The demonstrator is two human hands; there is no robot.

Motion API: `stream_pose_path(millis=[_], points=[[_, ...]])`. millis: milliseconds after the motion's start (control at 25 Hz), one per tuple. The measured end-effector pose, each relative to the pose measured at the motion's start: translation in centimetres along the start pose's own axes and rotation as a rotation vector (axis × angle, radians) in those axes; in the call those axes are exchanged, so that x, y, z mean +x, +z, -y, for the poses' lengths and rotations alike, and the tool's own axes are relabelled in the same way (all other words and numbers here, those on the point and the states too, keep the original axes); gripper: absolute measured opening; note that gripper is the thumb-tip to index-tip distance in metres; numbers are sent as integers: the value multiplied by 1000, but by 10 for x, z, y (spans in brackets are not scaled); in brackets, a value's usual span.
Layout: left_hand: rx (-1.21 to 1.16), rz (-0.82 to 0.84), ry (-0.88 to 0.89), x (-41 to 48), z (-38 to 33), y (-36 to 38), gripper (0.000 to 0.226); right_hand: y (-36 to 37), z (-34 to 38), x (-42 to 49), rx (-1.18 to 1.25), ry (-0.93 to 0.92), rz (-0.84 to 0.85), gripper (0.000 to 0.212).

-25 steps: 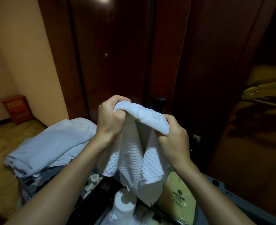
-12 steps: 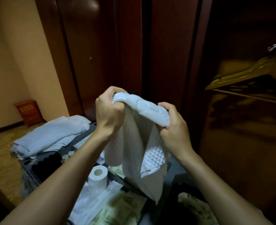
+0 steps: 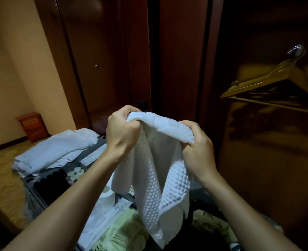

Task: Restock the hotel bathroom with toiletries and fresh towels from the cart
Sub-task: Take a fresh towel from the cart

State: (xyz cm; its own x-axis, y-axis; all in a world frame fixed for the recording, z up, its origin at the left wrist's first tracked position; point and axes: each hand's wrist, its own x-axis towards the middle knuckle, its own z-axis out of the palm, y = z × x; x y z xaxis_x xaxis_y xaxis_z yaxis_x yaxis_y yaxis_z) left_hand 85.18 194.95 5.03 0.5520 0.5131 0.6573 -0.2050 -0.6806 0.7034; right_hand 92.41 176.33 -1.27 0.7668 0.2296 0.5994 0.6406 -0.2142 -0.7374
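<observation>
View from the head camera, the only one. White waffle-textured towel is held up in the air at mid-frame, between both hands and above the cart. Left hand is closed in a fist round the towel's upper left end, fingers curled over the bunched cloth, back of the hand toward the camera. Right hand grips the upper right end, fingers and thumb curled round the smooth border band. That band arches from one hand across to the other. The rest of the cloth hangs in loose folds below and between the two wrists, and its lowest corner drops in front of the cart's contents. Whether it touches them cannot be told. On the cart, left of the left forearm, lies a stack of folded pale towels. Nearer the camera come a row of dark bottles and, just beside them, a few small white caps. A toilet paper roll shows partly behind the left forearm, with flat wrapped packets below it. Behind the hands stands a dark wooden door. A wooden hanger hangs at the right, well apart from the towel. A small red-brown cabinet sits on the floor by the left wall.
</observation>
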Motion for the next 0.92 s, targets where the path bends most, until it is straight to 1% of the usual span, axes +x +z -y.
stream_pose_path(millis=[160,280,400,520,640,840,920], points=[[-67,25,-34,9,24,8,29,19,2,8,38,58,-21,50],[-186,46,-87,11,33,12,31,29,5,8,30,69,-15,51],[-225,47,-98,4,32,14,34,23,5,3,15,85,-11,50],[-240,20,-98,-4,21,14,37,12,8,2,50,65,9,46],[-253,-2,-79,-13,6,16,51,1,13,-1,166,61,-23,42],[-185,-83,-59,-51,-34,19,47,-40,10,-16,277,59,85,58],[-155,-122,-31,-72,-57,22,45,-62,10,-22,307,36,119,56]])
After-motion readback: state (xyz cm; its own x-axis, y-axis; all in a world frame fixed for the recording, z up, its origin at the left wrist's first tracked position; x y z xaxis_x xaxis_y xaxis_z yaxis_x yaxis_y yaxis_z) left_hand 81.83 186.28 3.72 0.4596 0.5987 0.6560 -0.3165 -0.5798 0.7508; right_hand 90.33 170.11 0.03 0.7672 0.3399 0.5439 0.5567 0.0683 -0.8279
